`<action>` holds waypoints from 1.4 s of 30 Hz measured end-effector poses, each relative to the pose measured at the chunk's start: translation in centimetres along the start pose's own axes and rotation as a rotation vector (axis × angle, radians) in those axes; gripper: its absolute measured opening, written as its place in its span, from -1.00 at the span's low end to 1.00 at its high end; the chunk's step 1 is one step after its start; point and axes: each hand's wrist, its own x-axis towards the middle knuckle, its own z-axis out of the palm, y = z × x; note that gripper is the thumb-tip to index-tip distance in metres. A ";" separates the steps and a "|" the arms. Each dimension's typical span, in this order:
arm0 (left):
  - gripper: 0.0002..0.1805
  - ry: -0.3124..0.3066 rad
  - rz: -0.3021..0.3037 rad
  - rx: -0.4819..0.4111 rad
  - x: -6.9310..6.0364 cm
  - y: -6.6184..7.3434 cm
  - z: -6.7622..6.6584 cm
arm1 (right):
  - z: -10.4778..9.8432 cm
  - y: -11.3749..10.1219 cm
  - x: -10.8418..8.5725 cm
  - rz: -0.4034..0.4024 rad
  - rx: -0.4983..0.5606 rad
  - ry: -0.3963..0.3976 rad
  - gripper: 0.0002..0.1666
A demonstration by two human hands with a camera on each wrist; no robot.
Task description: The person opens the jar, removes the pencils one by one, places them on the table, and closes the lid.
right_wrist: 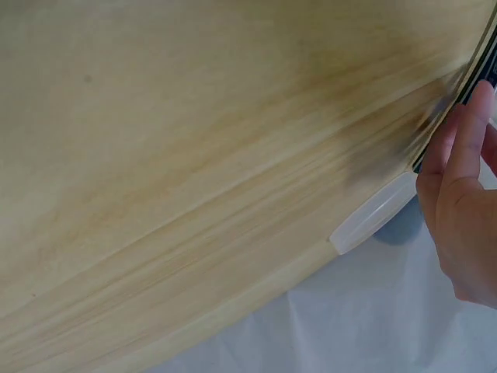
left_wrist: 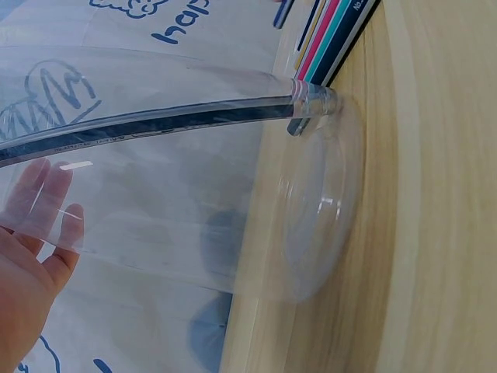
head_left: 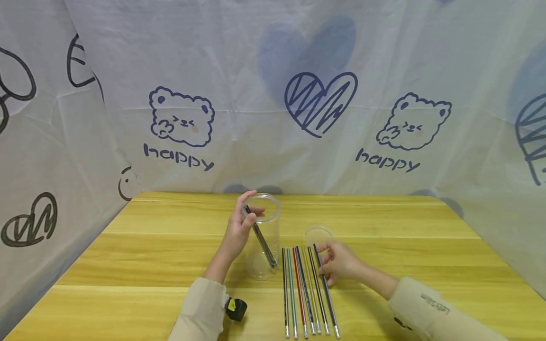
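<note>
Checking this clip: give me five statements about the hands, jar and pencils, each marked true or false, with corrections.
1. The left hand holds the jar. True.
2. The jar lies on its side. False: it stands on the table.
3. The jar is empty. False: at least one dark pencil leans inside.
4. The lid is off the jar. True.
5. The right hand is at the right end of the pencil row. True.
</note>
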 end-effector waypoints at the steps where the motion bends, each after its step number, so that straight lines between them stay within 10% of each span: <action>1: -0.17 0.000 0.000 -0.001 0.0 0.0 0.0 | 0.0 0.0 -0.1 0.006 -0.005 -0.005 -0.49; 42: -0.16 0.000 -0.017 -0.002 0.0 0.1 0.0 | -0.2 -0.7 0.7 0.047 -0.127 0.075 -0.59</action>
